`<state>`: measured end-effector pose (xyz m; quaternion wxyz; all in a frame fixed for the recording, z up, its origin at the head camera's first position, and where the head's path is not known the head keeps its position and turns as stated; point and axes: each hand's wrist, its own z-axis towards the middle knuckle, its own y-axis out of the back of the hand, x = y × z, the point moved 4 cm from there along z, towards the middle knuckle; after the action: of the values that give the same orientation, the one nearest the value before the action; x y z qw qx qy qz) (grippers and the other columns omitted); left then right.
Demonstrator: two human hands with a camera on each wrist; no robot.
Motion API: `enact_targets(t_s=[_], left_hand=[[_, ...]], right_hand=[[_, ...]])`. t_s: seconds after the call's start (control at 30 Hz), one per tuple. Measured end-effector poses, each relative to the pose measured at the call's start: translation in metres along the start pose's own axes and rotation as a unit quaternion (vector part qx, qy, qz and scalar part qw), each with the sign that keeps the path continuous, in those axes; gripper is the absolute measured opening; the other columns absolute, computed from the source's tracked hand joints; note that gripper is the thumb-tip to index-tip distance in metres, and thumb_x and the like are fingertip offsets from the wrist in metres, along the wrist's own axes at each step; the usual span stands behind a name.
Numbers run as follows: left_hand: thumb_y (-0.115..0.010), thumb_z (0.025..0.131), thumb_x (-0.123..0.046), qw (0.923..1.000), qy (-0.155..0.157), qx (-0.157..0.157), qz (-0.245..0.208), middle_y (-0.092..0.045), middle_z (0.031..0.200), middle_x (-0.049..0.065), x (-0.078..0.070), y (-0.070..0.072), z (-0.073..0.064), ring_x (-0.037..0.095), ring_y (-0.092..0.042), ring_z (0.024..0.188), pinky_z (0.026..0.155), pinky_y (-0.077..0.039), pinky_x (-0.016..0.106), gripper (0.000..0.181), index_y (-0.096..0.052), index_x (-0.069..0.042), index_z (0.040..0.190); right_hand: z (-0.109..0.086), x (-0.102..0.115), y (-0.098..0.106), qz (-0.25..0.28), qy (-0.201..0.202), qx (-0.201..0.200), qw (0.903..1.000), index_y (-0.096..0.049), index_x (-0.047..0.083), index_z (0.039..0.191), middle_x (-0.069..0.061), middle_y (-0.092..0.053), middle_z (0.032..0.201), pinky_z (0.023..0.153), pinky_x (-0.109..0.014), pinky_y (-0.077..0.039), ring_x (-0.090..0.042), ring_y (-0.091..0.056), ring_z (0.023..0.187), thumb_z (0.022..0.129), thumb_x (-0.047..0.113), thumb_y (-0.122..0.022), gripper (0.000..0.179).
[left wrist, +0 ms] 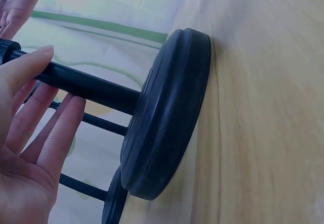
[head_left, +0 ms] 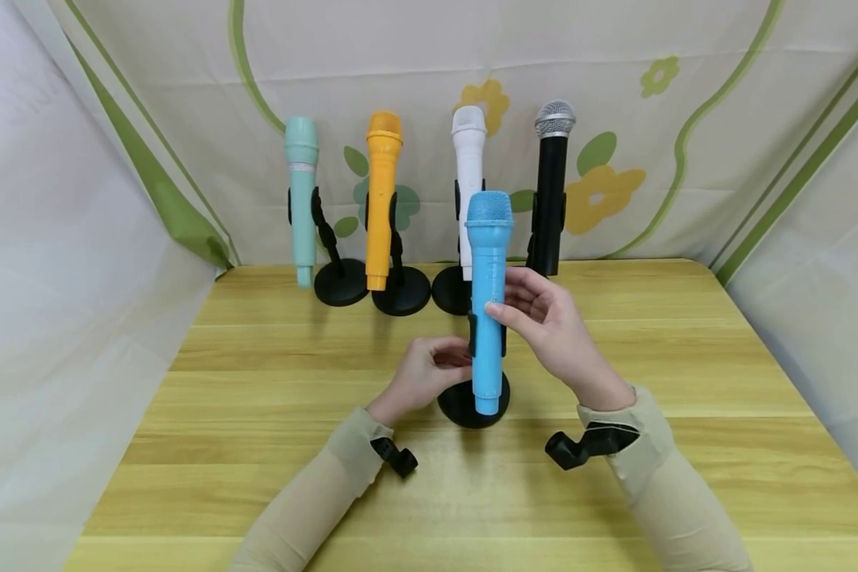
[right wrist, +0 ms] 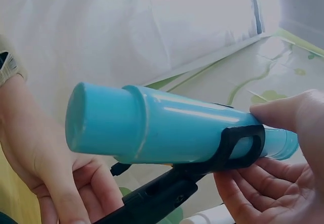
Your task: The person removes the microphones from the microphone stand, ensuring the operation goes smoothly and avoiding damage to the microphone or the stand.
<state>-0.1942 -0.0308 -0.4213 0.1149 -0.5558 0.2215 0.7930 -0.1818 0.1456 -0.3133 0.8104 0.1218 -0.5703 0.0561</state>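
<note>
A light blue microphone stands nearly upright, head up, in the clip of a black microphone stand. My right hand pinches the microphone's body from the right, thumb in front and fingers behind. The right wrist view shows the black clip around the blue body. My left hand holds the stand from the left; in the left wrist view its thumb and fingers are about the slim pole, above the round base. Whether the base sits fully flat on the table I cannot tell.
Along the back of the wooden table stand a mint green microphone, an orange microphone, a white microphone and a black microphone with a silver head, held in black stands. Behind them hangs a flowered curtain.
</note>
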Motion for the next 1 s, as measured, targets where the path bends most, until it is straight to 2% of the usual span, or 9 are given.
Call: enact_targets(t_s=[0.13, 0.43, 0.6, 0.83, 0.87, 1.0], left_hand=[[-0.075, 0.09, 0.004, 0.9999, -0.009, 0.0, -0.007, -0.073, 0.109, 0.014, 0.009, -0.001, 0.001, 0.022, -0.073, 0.094, 0.084, -0.06, 0.034, 0.028, -0.072, 0.002, 0.118], [-0.075, 0.091, 0.004, 0.9996, -0.028, 0.003, -0.002, -0.074, 0.108, 0.009, 0.01, -0.001, 0.001, 0.018, -0.073, 0.093, 0.082, -0.06, 0.034, 0.029, -0.072, 0.001, 0.119], [-0.075, 0.09, 0.005, 0.9994, -0.036, 0.004, 0.002, -0.074, 0.108, 0.01, 0.011, -0.001, 0.0, 0.018, -0.073, 0.093, 0.082, -0.06, 0.034, 0.028, -0.072, 0.002, 0.118], [-0.075, 0.09, 0.006, 0.9996, -0.029, 0.003, -0.002, -0.073, 0.108, 0.013, 0.012, 0.0, 0.0, 0.02, -0.073, 0.093, 0.082, -0.06, 0.033, 0.03, -0.071, 0.003, 0.12], [-0.074, 0.09, 0.007, 0.9997, -0.026, 0.003, 0.0, -0.073, 0.108, 0.014, 0.011, 0.0, 0.0, 0.022, -0.073, 0.093, 0.083, -0.06, 0.034, 0.03, -0.071, 0.004, 0.12], [-0.073, 0.089, 0.011, 0.9998, -0.021, 0.003, 0.001, -0.073, 0.107, 0.019, -0.007, 0.0, -0.003, 0.025, -0.073, 0.093, 0.083, -0.06, 0.033, 0.03, -0.07, 0.009, 0.119]], right_hand=[[0.001, -0.001, -0.001, 0.005, 0.002, 0.001, 1.0, -0.055, -0.006, 0.135, -0.016, -0.065, 0.118, 0.09, -0.031, -0.055, -0.027, -0.064, 0.104, 0.099, 0.004, -0.064, 0.038], [0.001, -0.002, -0.001, 0.006, 0.011, 0.002, 0.9999, -0.053, -0.006, 0.135, -0.017, -0.064, 0.119, 0.089, -0.031, -0.055, -0.028, -0.063, 0.105, 0.099, 0.003, -0.063, 0.038], [0.0, 0.0, -0.002, 0.005, 0.023, 0.006, 0.9997, -0.052, -0.006, 0.136, -0.017, -0.064, 0.121, 0.089, -0.031, -0.055, -0.028, -0.063, 0.105, 0.1, 0.001, -0.062, 0.039], [0.0, 0.0, -0.003, 0.002, 0.041, 0.009, 0.9991, -0.052, -0.006, 0.137, -0.016, -0.064, 0.122, 0.088, -0.032, -0.055, -0.028, -0.062, 0.106, 0.099, -0.001, -0.062, 0.04], [0.0, 0.0, -0.003, 0.0, 0.042, 0.009, 0.9991, -0.052, -0.006, 0.137, -0.016, -0.064, 0.122, 0.089, -0.032, -0.055, -0.028, -0.062, 0.106, 0.099, -0.001, -0.062, 0.039], [0.001, 0.0, -0.003, 0.001, 0.047, 0.008, 0.9989, -0.051, -0.006, 0.136, -0.017, -0.063, 0.123, 0.089, -0.032, -0.054, -0.028, -0.062, 0.106, 0.099, -0.001, -0.062, 0.039]])
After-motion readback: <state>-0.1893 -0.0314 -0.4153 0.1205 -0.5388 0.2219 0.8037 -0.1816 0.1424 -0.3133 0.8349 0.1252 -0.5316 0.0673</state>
